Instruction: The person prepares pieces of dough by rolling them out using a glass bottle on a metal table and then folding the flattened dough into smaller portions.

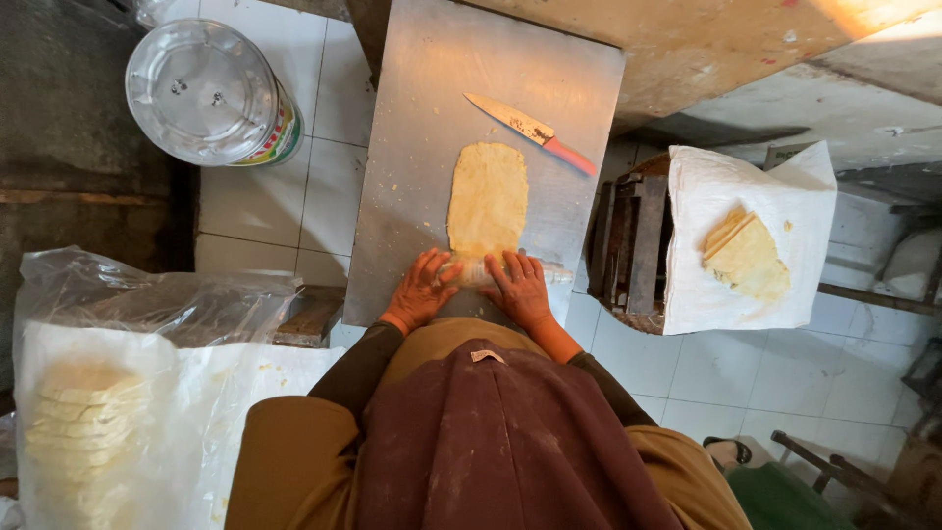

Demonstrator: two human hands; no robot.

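A long oval sheet of pale yellow dough (488, 196) lies flat on a metal work surface (422, 118). At its near end a clear glass bottle (469, 271) lies on its side as a roller. My left hand (422, 290) and my right hand (520, 288) both press down on the bottle, palms flat and fingers spread, one at each side. A knife with a pink handle (535, 132) rests on the metal surface just beyond the dough, blade pointing left.
A round metal lid (201, 90) covers a bucket on the white tiled floor at the upper left. A plastic-lined stack of dough sheets (83, 432) sits at the lower left. At right, cut dough pieces (744, 255) lie on white cloth over a wooden crate (628, 245).
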